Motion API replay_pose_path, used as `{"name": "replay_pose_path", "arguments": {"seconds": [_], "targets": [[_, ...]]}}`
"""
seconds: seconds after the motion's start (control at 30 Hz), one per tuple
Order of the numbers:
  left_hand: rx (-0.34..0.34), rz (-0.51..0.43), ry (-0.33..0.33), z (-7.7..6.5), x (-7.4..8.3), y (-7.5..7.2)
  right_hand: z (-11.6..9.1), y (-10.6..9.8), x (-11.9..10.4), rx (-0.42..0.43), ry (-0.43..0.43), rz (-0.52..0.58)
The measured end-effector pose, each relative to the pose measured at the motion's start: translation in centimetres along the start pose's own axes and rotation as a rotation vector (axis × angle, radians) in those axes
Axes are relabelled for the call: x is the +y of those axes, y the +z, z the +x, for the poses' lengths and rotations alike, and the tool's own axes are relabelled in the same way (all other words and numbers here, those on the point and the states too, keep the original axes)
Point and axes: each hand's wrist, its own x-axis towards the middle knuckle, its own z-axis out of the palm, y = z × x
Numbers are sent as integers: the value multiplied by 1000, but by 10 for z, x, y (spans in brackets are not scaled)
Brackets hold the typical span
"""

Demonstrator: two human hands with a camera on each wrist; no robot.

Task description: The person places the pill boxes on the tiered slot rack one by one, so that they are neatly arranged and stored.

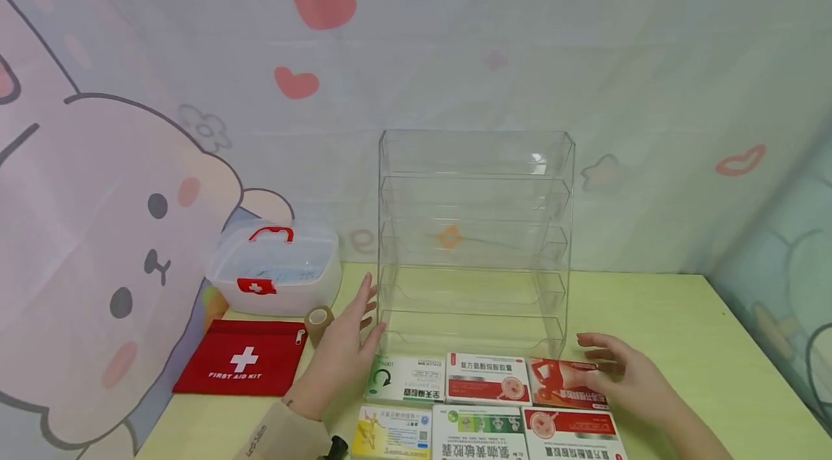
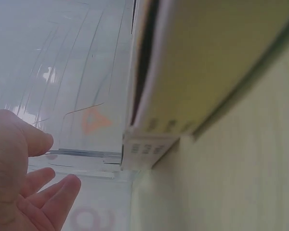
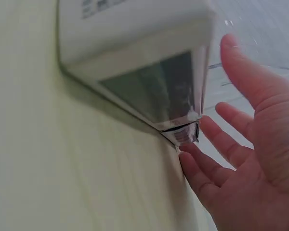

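A clear plastic rack with several stacked tiers [image 1: 474, 294] stands at the back of the table. Beside its lower left side is my left hand [image 1: 347, 348], fingers extended; in the left wrist view that hand [image 2: 29, 178] has thumb and fingers apart, holding nothing. My right hand [image 1: 633, 377] is at the right end of a red medicine box [image 1: 562, 382], its thumb over the box. The right wrist view shows this hand [image 3: 245, 149] spread around the box end, not gripping. More medicine boxes lie in two rows: a green-white one [image 1: 406, 379] and a red-white one [image 1: 487, 377] among them.
Nearer the front lie a yellow box [image 1: 393, 432], a green-topped box [image 1: 479, 435] and another red-white box [image 1: 572, 435]. To the left are a tan tape roll [image 1: 318, 323], a red first aid pouch [image 1: 242, 359] and a white lidded case [image 1: 276, 276]. A printed curtain [image 1: 650, 48] hangs behind.
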Motion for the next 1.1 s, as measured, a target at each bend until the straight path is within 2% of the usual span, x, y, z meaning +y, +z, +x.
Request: {"name": "replay_pose_path", "arguments": {"seconds": [0.1,0.33,0.5,0.63,0.8,1.1], "targets": [[-5,-3,-10,0,-1,1,-3,1,6,-6,27,-26],[-23,-24,-12,1,-3,3,-10,1,22,8,-57,-165],[-20,-55,9,2,-6,6,-11,1,21,8,-74,-199],[-16,-124,38,3,-12,9,-9,0,17,-31,-58,-181],[-11,-219,41,3,-19,13,-9,-2,13,-79,-27,-140],[-1,-243,21,3,-24,15,-7,-2,8,-110,56,-95]]}}
